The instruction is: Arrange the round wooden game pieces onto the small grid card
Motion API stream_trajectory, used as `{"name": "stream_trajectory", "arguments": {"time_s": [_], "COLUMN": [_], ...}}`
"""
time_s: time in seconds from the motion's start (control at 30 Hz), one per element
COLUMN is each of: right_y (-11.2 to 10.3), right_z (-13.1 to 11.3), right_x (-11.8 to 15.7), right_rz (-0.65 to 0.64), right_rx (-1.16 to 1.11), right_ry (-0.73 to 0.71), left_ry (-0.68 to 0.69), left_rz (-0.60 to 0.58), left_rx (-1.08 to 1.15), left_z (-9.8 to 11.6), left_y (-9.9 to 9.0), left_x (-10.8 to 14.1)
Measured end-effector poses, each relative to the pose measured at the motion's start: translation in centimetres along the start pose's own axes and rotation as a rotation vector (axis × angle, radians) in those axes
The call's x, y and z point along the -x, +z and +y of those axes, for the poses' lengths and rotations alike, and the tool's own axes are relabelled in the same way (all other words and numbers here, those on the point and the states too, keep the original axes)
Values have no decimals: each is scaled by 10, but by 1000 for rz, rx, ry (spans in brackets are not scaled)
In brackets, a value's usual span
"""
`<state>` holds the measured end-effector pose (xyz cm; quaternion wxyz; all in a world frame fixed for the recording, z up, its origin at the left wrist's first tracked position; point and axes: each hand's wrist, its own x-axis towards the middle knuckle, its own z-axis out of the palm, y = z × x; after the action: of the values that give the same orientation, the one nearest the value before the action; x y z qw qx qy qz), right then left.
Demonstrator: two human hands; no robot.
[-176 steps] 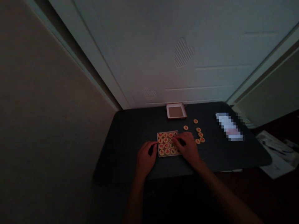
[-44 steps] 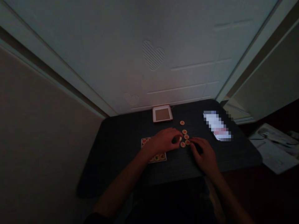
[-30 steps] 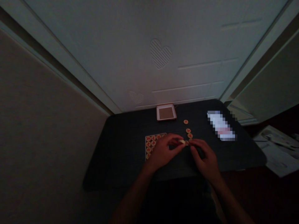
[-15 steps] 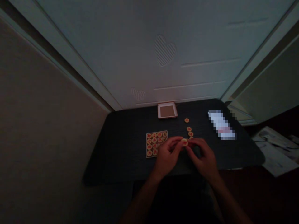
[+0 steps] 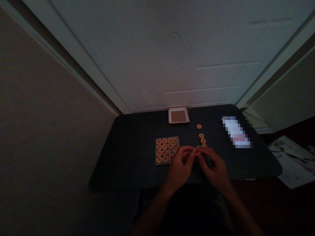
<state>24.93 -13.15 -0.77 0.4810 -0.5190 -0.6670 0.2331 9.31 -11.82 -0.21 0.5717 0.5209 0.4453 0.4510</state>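
Note:
A round Chinese chess piece (image 5: pixel 197 151) with red marking is pinched between the fingertips of my left hand (image 5: pixel 181 163) and my right hand (image 5: pixel 214 164), just above the table's near part. Both hands are closed on it, and the fingers cover much of its edge. Left of my left hand lies a shallow tray (image 5: pixel 156 154) filled with rows of chess pieces, most marked red and some black. My left hand hides the tray's lower right corner. Beyond my right fingers several loose pieces, one a red-marked piece (image 5: pixel 201 135), form a rough line on the table.
A shallow open box or lid (image 5: pixel 178 116) sits at the back of the dark table (image 5: pixel 128 147), against a white panel with heart reliefs. To the right lies a blurred-out, phone-like bright object (image 5: pixel 235 132). Papers and cables are beyond the table's right edge.
The view has shifted slightly, so the table's things appear a little further right. Both hands still hold the chess piece, their fingertips now covering more of it.

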Motion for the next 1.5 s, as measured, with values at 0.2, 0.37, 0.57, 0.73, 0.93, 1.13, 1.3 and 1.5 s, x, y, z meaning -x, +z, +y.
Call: {"name": "stream_trajectory", "arguments": {"time_s": [0.2,0.37,0.57,0.73,0.93,1.13,1.3,1.5], "right_y": [1,8,10,16,26,26,25,28], "right_z": [-3,0,15,28,31,34,35,35], "right_x": [-1,-3,-6,-6,-3,-3,-4,-2], "right_rz": [-22,-8,22,30,0,18,16,14], "right_rx": [-23,-57,-104,-93,-136,-174,-164,-310], "right_ry": [16,93,132,141,197,213,215,361], "left_ry": [53,52,223,437,435,396,419,427], "left_rz": [-35,-96,143,145,42,-4,39,218], "left_rx": [-160,-248,-552,-951,-1197,-1255,-1214,-991], "left_z": [5,13,13,10,7,1,0,-15], "left_y": [-9,-25,-75,-112,-112,-111,-124,-158], "left_x": [8,19,16,-4,-19,-19,-20,-16]}}
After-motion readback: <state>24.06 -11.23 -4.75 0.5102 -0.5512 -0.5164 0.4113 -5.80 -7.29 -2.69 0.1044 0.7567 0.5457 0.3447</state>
